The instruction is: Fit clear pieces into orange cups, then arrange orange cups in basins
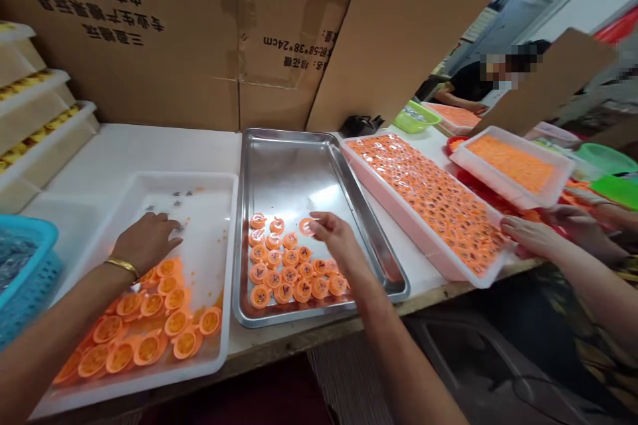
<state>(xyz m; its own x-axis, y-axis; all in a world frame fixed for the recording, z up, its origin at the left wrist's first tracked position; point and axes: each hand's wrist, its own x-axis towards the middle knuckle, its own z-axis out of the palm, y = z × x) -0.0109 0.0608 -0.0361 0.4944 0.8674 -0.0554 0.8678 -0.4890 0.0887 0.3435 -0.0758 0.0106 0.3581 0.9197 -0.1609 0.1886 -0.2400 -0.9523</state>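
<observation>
My left hand (148, 239), with a gold bangle at the wrist, hovers over the white plastic tray (230, 265). Its fingers are bent and slightly apart, close to a few small dark-marked pieces (178, 203). Nearer me in that tray lie orange round cups (151, 304) with yellowish, wet-looking insides. Over the metal tray (289, 166), my right hand (335, 238) pinches an orange round cup (306, 227) by its edge. Several similar cups (290, 275) with dark-patterned middles stand in rows in the tray's near part.
A blue basket (47, 232) and stacked cream trays (64, 139) flank the left side. Cardboard (189, 73) walls the back. On the right are a filled white tray (419, 202), another person's hand (528, 236) at its corner, and an orange-filled container (561, 186). Another person (471, 86) sits beyond.
</observation>
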